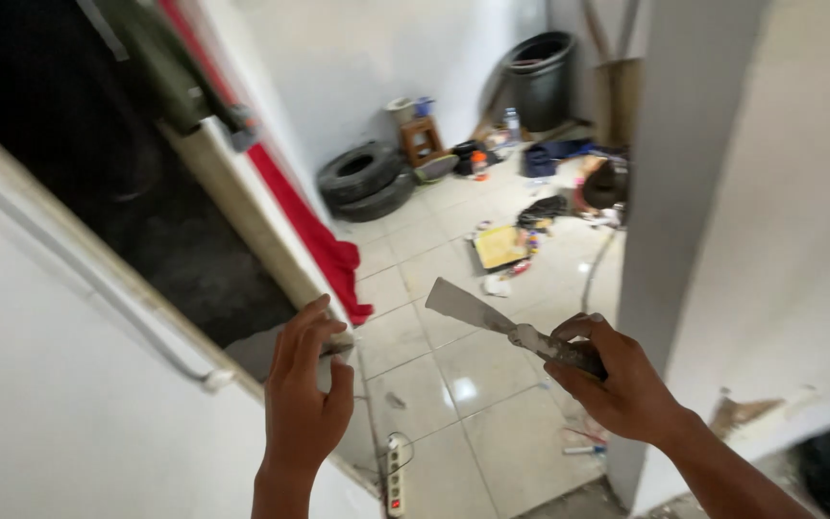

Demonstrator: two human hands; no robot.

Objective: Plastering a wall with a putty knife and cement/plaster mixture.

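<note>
Above the tiled floor [492, 423], the right hand [617, 380] has its fingers wrapped tight around one putty knife [506, 325]. Its flat gray blade is smeared and points up-left. The left hand [305, 394] is open and holds nothing. Two tires [367, 178] lie stacked by the far wall.

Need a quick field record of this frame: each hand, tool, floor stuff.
left hand: left hand open, fingers up, holding nothing, beside the white ledge
right hand: right hand closed on the putty knife handle
tool: flat blade, points up-left, over the tiled floor
floor near: power strip below the left hand
floor far: two stacked tires, small wooden stool, dark bin, scattered clutter
other: red cloth hanging along the left frame
</note>
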